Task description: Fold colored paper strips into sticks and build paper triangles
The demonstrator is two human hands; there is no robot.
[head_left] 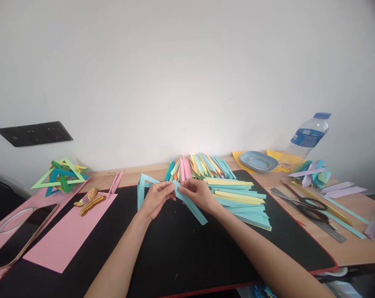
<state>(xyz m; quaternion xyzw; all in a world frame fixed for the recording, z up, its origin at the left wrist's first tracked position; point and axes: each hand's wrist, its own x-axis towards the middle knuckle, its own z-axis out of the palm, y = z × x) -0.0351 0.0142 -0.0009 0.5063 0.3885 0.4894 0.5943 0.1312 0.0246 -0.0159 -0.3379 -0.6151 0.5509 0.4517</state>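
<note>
My left hand and my right hand meet over the black mat, both pinching light blue folded paper strips. The left hand's strip bends up into a triangular shape to its left. The right hand's strip slants down to the right onto the mat. Just right of my right hand lies a fan of blue and yellow folded strips. Behind my hands a pile of many coloured strips rests at the mat's far edge.
A pink paper sheet lies left on the mat, with a green and blue paper star behind it. Right of the mat are scissors, a metal ruler, a blue plate, a water bottle and more strips.
</note>
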